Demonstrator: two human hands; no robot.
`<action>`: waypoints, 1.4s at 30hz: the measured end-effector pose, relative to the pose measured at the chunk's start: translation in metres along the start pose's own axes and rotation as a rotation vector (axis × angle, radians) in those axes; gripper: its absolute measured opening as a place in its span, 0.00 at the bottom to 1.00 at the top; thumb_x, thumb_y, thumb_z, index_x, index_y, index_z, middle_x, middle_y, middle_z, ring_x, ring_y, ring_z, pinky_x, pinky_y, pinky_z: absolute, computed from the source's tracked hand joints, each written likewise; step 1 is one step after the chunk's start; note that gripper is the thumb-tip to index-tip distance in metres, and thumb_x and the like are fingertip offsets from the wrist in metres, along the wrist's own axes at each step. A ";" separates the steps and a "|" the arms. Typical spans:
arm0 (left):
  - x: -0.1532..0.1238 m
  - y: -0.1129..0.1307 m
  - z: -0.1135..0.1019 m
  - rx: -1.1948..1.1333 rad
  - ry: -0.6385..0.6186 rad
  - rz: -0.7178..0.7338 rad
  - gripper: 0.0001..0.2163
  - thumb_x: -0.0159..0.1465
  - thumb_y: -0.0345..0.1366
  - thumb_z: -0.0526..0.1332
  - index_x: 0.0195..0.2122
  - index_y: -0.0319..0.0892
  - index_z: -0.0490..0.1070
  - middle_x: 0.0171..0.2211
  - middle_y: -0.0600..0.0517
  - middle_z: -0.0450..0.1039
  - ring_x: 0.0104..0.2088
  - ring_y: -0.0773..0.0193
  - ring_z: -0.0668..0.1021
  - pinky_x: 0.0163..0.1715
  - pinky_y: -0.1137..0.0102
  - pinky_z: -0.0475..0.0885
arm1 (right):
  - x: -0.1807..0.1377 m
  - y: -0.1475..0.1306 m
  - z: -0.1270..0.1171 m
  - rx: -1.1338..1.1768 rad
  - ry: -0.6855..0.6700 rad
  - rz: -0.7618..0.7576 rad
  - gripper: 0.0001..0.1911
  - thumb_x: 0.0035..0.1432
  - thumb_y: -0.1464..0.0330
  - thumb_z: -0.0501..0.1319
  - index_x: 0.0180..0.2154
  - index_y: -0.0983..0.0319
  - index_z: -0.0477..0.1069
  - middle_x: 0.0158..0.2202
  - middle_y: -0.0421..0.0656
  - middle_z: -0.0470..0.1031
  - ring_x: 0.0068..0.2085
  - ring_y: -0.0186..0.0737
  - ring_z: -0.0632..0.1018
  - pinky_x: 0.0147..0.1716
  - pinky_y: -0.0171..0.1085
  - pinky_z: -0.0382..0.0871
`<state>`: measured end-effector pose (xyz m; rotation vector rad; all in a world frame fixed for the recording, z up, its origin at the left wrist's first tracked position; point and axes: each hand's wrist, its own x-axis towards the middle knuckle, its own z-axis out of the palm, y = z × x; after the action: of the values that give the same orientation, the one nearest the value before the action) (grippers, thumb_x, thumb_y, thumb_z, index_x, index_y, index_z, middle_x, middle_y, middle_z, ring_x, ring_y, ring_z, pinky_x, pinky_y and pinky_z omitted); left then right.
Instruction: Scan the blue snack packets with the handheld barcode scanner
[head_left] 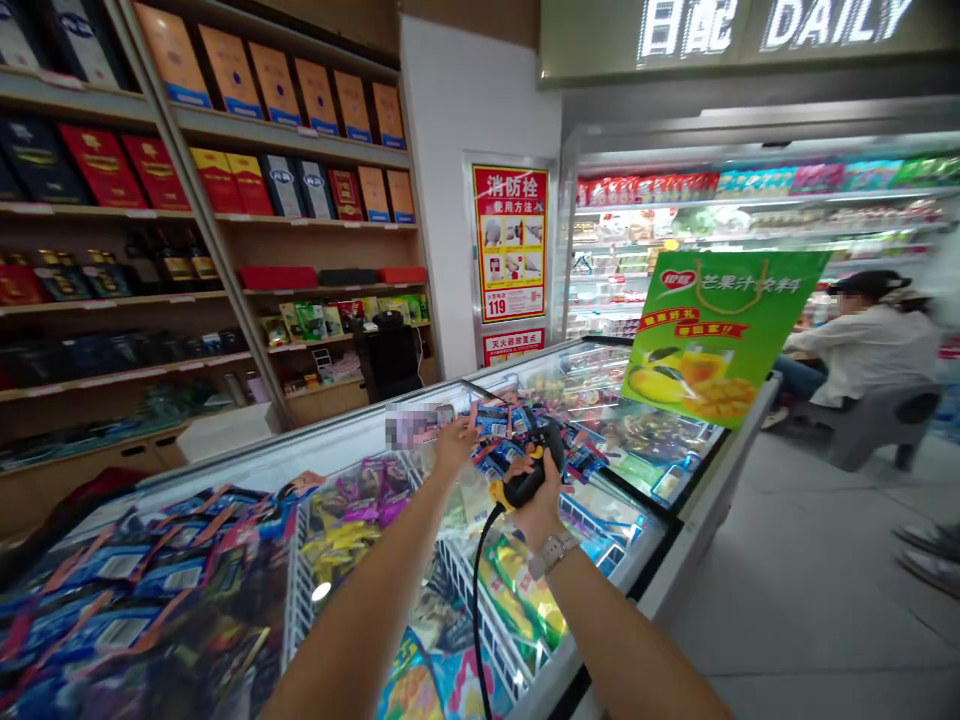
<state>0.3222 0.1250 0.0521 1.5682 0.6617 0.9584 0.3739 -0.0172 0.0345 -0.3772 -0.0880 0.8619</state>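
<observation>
My right hand, with a watch at the wrist, is wrapped around a black and yellow barcode scanner. A black cable runs down from the scanner's handle. Farther in, my left hand reaches over the freezer with its fingers drawn together at the edge of the blue packets; what lies between the fingertips is too small to make out. Beside it on the left is a pinkish, partly blurred pack. The scanner's head is over the blue packets.
The chest freezer has white wire baskets holding purple, yellow and green packs. More blue packets lie at left. A green juice carton bag stands on the right edge. Beyond it a person sits on a grey chair.
</observation>
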 end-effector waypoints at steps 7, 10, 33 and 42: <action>0.045 -0.023 0.027 0.396 0.010 0.134 0.12 0.55 0.35 0.62 0.41 0.40 0.76 0.34 0.48 0.80 0.35 0.59 0.80 0.36 0.67 0.73 | 0.022 0.018 -0.009 0.156 0.115 -0.052 0.16 0.47 0.52 0.62 0.27 0.57 0.65 0.19 0.34 0.62 0.19 0.31 0.65 0.22 0.33 0.66; 0.049 -0.024 0.030 0.484 0.052 0.183 0.13 0.55 0.36 0.63 0.41 0.39 0.76 0.36 0.47 0.79 0.36 0.60 0.79 0.38 0.68 0.72 | 0.023 0.020 -0.009 0.106 0.144 -0.064 0.16 0.47 0.51 0.60 0.27 0.56 0.64 0.19 0.36 0.63 0.20 0.33 0.66 0.23 0.35 0.68; -0.165 0.047 -0.266 1.342 0.517 -0.114 0.16 0.58 0.29 0.56 0.47 0.38 0.73 0.48 0.42 0.74 0.52 0.54 0.72 0.52 0.64 0.65 | -0.070 0.128 0.047 -0.140 -0.092 0.534 0.14 0.47 0.61 0.66 0.24 0.60 0.63 0.17 0.33 0.65 0.17 0.28 0.66 0.17 0.29 0.62; -0.211 0.043 -0.306 1.546 0.583 -0.499 0.15 0.61 0.35 0.56 0.48 0.34 0.70 0.45 0.33 0.73 0.48 0.45 0.74 0.43 0.59 0.68 | -0.123 0.170 0.043 -0.228 -0.152 0.748 0.11 0.46 0.66 0.67 0.25 0.61 0.65 0.17 0.36 0.67 0.18 0.29 0.68 0.18 0.29 0.65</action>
<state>-0.0514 0.0990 0.0592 2.1320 2.4667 0.3994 0.1610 0.0031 0.0222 -0.5717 -0.1933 1.6282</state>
